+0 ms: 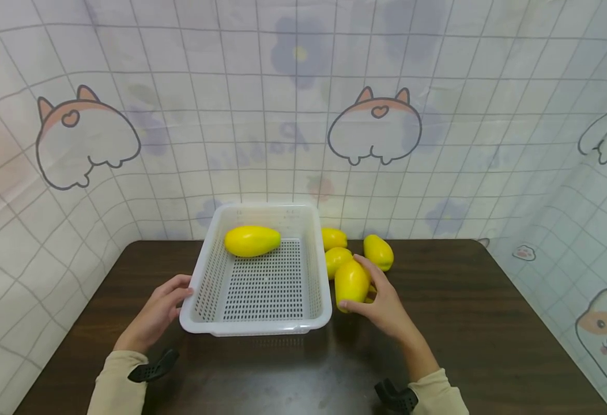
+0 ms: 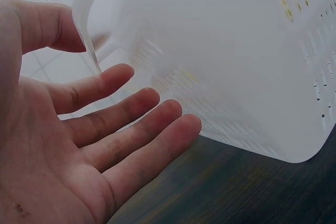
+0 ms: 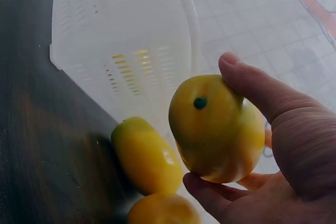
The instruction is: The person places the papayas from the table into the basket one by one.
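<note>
My left hand [image 1: 160, 308] holds the left rim of a white plastic basket [image 1: 317, 271]. In the left wrist view its thumb hooks at the rim, and the other fingers lie extended along the slotted outer wall. Right of the basket, my right hand [image 1: 383, 302] grips a plump yellow fruit [image 1: 351, 283] between thumb and fingers. The right wrist view shows a lobed end with a green dot [image 3: 200, 103] on that fruit. Inside the basket, at the back, lies a longer smooth yellow fruit [image 1: 252, 241] with a greenish tip.
Several more yellow fruits sit close to the basket's right side: one at the back [image 1: 334, 238], one nearer fruit [image 1: 336, 260] and one further right [image 1: 378, 252]. All stand on a dark wooden table [image 1: 464, 323]. A patterned white cloth [image 1: 261, 115] hangs behind and beside it.
</note>
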Available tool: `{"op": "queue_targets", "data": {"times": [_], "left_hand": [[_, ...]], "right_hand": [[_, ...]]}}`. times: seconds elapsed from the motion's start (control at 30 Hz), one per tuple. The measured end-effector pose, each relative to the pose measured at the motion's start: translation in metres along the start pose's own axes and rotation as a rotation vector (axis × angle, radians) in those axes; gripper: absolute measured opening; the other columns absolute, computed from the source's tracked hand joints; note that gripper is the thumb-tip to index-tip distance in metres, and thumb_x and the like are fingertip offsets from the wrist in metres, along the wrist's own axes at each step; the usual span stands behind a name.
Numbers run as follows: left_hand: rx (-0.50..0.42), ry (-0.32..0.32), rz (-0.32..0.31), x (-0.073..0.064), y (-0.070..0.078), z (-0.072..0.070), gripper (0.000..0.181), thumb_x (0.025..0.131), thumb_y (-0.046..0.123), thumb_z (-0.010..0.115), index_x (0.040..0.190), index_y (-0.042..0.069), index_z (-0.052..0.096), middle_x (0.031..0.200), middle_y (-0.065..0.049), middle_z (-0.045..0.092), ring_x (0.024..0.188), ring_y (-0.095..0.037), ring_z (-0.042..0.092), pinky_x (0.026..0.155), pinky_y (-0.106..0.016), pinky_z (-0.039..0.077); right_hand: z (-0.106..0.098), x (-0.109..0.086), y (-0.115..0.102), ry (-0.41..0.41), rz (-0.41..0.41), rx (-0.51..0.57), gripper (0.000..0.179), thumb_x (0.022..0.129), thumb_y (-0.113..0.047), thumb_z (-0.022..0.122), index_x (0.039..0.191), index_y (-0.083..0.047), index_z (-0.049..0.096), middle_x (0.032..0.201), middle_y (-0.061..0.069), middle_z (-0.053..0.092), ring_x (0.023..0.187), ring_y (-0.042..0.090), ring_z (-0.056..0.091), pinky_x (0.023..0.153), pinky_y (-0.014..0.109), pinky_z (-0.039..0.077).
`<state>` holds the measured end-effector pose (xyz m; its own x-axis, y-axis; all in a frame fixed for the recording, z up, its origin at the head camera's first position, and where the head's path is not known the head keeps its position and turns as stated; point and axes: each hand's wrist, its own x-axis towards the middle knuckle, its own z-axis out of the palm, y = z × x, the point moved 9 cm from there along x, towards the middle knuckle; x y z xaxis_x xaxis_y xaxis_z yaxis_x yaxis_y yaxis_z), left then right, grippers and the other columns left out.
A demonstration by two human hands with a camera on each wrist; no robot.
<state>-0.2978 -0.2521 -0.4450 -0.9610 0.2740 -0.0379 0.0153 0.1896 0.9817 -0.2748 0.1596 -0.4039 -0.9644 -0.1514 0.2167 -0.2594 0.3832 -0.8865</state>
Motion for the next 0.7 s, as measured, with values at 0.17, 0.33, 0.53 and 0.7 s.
{"op": "queue_targets", "data": {"times": [0.17,0.33,0.53,0.7], "left_hand": [[-0.005,-0.003,-0.001,-0.0014,0.0017,0.0007,0.044,0.103,0.032,0.042,0.134,0.001,0.041,0.119,0.008,0.055,0.105,-0.006,0.061,0.087,-0.032,0.054],[-0.01,-0.008,-0.003,-0.0015,0.0022,0.0016,0.044,0.103,0.032,0.042,0.134,0.0,0.041,0.119,0.008,0.056,0.105,-0.006,0.06,0.087,-0.031,0.054],[-0.007,-0.005,-0.015,-0.0006,0.0015,0.001,0.044,0.103,0.032,0.042,0.135,0.001,0.041,0.12,0.008,0.055,0.105,-0.006,0.061,0.087,-0.03,0.054],[-0.007,0.001,-0.012,-0.0008,0.0009,0.0005,0.044,0.103,0.032,0.043,0.134,0.002,0.042,0.121,0.006,0.055,0.105,-0.007,0.061,0.087,-0.032,0.055]], "right_hand": [[-0.0003,0.0022,-0.0008,-0.005,-0.003,-0.005,0.086,0.076,-0.021,0.082,0.148,-0.023,0.034,0.15,0.011,0.033,0.116,0.035,0.051,0.092,0.042,0.052],[0.0001,0.0027,-0.003,-0.009,-0.003,-0.007,0.087,0.076,-0.021,0.082,0.148,-0.024,0.033,0.149,0.011,0.034,0.116,0.034,0.051,0.092,0.043,0.051],[-0.0002,0.0028,-0.0053,-0.007,0.008,-0.007,0.087,0.076,-0.025,0.081,0.148,-0.028,0.032,0.152,0.007,0.033,0.12,0.034,0.05,0.096,0.047,0.049],[0.0014,0.0047,-0.0048,-0.008,0.017,-0.007,0.087,0.077,-0.027,0.081,0.149,-0.028,0.032,0.154,0.006,0.032,0.123,0.034,0.049,0.098,0.051,0.048]]}}
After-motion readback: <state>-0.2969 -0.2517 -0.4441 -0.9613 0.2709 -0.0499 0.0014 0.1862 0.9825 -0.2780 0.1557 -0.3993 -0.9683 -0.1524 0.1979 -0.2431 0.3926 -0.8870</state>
